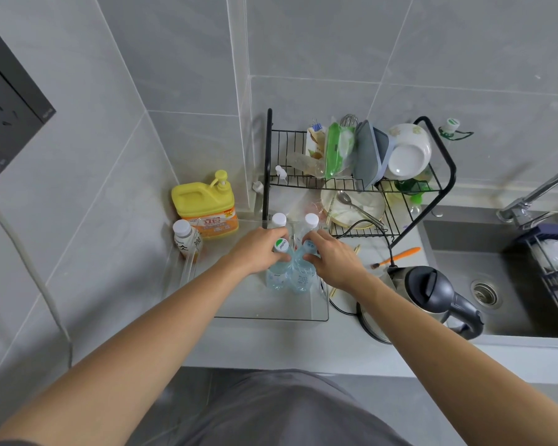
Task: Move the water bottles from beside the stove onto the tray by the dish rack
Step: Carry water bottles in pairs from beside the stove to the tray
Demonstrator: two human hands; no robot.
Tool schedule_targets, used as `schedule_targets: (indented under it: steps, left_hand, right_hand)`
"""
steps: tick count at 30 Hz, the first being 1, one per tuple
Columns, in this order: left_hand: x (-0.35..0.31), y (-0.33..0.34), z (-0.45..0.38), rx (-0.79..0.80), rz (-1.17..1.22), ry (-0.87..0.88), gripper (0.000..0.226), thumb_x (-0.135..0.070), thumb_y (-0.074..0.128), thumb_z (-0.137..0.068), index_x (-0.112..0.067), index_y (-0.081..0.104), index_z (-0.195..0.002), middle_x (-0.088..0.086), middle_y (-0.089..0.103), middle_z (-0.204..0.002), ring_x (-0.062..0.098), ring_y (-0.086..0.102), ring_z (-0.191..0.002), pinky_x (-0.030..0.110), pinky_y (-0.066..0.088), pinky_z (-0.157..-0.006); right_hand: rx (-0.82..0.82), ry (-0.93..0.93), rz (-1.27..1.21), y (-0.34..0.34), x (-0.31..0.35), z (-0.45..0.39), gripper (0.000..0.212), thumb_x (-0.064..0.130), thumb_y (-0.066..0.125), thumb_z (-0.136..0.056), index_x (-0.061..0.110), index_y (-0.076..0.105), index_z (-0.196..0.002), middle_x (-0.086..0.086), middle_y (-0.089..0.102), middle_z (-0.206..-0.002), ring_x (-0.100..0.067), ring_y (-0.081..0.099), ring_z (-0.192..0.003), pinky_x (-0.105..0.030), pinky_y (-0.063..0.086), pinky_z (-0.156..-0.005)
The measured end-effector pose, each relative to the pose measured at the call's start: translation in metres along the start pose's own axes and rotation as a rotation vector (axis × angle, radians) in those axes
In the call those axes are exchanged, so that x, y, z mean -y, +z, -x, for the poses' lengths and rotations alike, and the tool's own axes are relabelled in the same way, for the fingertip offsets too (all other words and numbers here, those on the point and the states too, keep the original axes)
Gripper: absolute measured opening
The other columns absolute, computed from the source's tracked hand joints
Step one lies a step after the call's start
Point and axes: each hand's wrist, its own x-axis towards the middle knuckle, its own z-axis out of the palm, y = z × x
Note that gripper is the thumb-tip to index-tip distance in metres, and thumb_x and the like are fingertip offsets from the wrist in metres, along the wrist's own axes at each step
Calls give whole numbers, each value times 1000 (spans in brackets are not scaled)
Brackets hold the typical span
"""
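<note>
Both hands reach forward over a clear tray (271,312) that sits on the grey counter (303,346), just near of the black dish rack (361,175). The left hand (258,252) has its fingers and thumb curled round the left water bottle (277,275), gripping it around the upper body just below the neck, so that the white cap pokes out on the far side of the knuckles. The right hand (334,262) grips the right water bottle (303,275) the same way, its fingers wrapped around the shoulder with the white cap showing above them. The 2 bottles stand side by side, touching or nearly touching, with their pale blue bases down inside the tray towards its far right part; whether the bases rest fully on the tray floor cannot be told.

To the left, a white-capped drink bottle (187,239) stands at the tray's far left corner, and a yellow detergent jug (205,204) with a pump stands just beyond it against the tiled wall. The rack holds white bowls (408,152), a grey lidded box (371,154) and green packets on its upper shelf, and a plate with a spoon (351,202) below. Right of the tray sits an electric kettle (422,300) with its black cord looping back towards the rack, an orange brush (397,257) beyond it, and the sink (496,284) further right.
</note>
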Motion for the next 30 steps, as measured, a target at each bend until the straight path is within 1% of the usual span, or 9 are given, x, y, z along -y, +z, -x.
schedule_targets:
  steps: [5,9,13,18,21,23,25,27,30]
  left_hand:
    - [-2,-2,1,19,3,-3,32,-33,84,-87,-25,53,-93,-2,63,-82,20,61,-70,33,42,-64]
    - [-1,-1,2,22,-22,1,35,-38,84,-86,-26,52,-92,-1,62,-81,20,59,-71,33,36,-60]
    - [0,-3,6,59,-75,75,26,-35,80,-90,-24,60,-103,-11,55,-76,19,54,-77,33,34,-63]
    - [10,-13,7,126,-150,108,20,-25,75,-95,-33,62,-109,1,64,-93,15,59,-79,36,46,-69]
    - [16,-20,4,153,-165,119,20,-18,73,-97,-33,62,-107,-2,59,-98,10,57,-78,34,43,-69]
    - [19,-23,4,170,-171,114,22,-17,71,-98,-36,61,-106,-3,57,-100,6,56,-79,36,49,-72]
    - [21,-24,4,180,-184,98,24,-18,69,-99,-40,60,-104,-2,58,-105,8,58,-82,41,55,-77]
    - [22,-24,5,180,-186,84,23,-19,68,-100,-40,59,-105,-1,59,-108,9,58,-84,40,53,-77]
    - [21,-23,8,156,-187,46,20,-28,71,-99,-37,54,-106,-6,55,-91,13,57,-80,35,44,-66]
  right_hand:
    - [6,4,0,0,1,0,30,28,67,-100,19,55,-126,-3,60,-123,-32,64,-97,-37,45,-70]
    - [12,7,0,-1,1,1,30,28,66,-100,18,55,-126,-3,60,-123,-32,63,-97,-37,45,-71]
    - [19,11,6,-2,1,1,30,28,66,-100,18,55,-127,-3,59,-122,-32,63,-96,-36,42,-70]
    - [50,-2,13,-2,3,0,33,30,66,-101,20,53,-129,-3,59,-123,-32,63,-98,-43,54,-78]
    - [73,-8,34,-3,3,-2,31,30,65,-101,20,53,-127,-3,58,-119,-32,63,-98,-42,52,-77]
    - [80,-10,45,-4,3,-3,30,30,65,-100,20,52,-126,-4,58,-118,-33,63,-97,-42,52,-78]
    - [84,-15,56,-4,3,-4,30,30,66,-100,19,52,-125,-4,58,-120,-34,64,-97,-43,53,-78]
    - [88,-19,66,-4,3,-4,30,30,66,-100,18,52,-124,-5,59,-121,-35,64,-97,-43,53,-77]
    - [88,-16,83,-4,4,-4,30,31,66,-101,19,51,-124,-5,58,-121,-34,64,-98,-43,54,-77]
